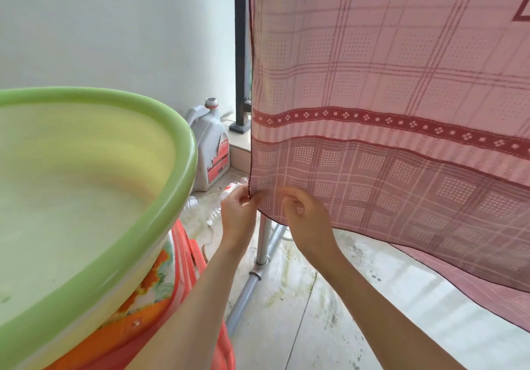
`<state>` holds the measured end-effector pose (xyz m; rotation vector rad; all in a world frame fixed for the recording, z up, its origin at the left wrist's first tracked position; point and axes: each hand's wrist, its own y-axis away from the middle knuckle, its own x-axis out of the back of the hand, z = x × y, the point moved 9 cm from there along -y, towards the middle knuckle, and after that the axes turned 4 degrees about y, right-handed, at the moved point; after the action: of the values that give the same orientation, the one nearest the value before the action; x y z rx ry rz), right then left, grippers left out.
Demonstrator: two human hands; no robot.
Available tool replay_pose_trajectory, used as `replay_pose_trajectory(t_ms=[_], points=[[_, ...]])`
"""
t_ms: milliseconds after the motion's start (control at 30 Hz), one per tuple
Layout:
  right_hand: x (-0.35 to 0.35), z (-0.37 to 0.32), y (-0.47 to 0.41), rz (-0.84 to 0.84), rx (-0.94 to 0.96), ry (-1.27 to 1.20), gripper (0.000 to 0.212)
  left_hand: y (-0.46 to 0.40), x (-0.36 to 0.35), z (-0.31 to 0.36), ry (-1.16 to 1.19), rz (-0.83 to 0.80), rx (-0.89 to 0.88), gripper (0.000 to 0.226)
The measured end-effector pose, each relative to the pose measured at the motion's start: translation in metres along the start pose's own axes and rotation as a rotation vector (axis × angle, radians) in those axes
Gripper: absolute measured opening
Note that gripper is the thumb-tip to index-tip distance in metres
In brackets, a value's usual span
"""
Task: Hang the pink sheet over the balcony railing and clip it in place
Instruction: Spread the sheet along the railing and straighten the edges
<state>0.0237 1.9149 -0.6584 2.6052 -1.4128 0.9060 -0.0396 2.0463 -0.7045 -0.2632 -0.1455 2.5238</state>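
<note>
At the pink sheet (387, 88) corner, left hand (239, 212) pinching — right hand (305, 215) too

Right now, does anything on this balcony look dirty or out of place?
Yes. The floor has greenish stains, and empty plastic bottles lie on it beside the grey jug, just under the sheet corner both hands pinch.

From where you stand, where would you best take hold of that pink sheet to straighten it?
Probably the pink sheet at its lower left corner, from below: the hem hangs free there, and the left hand and right hand already pinch it.
</note>
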Motion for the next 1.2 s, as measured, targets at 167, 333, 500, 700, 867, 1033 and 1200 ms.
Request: replay_pose_trajectory(t_ms=[167, 333, 500, 700, 867, 1033, 1200], points=[[-0.016, 0.02, 0.014, -0.066, -0.05, 0.047, 0.026, 0.005, 0.014, -0.008, 0.026, 0.076, 0.014, 0.018], [-0.031, 0.09, 0.052, -0.145, -0.656, -0.501, 0.036, 0.009, 0.035, -0.008, 0.091, 0.261, 0.025, 0.019], [-0.03, 0.092, 0.036, 0.072, -0.69, -1.205, 0.02, 0.002, 0.043, -0.013, 0.129, 0.283, 0.135, 0.01], [-0.035, 0.117, 0.048, 0.2, -0.76, -1.273, 0.011, 0.022, 0.037, -0.022, 0.124, 0.183, 0.161, 0.01], [-0.015, 0.139, 0.046, 0.285, -0.766, -1.218, 0.009, 0.044, 0.02, -0.026, 0.06, 0.018, 0.15, 0.02], [-0.029, 0.137, 0.046, 0.227, -0.719, -1.27, 0.007, 0.052, 0.023, -0.031, 0.143, 0.009, 0.181, 0.022], [-0.058, 0.119, 0.042, 0.164, -0.692, -1.359, 0.016, 0.05, 0.042, -0.034, 0.232, 0.178, 0.19, 0.019]])
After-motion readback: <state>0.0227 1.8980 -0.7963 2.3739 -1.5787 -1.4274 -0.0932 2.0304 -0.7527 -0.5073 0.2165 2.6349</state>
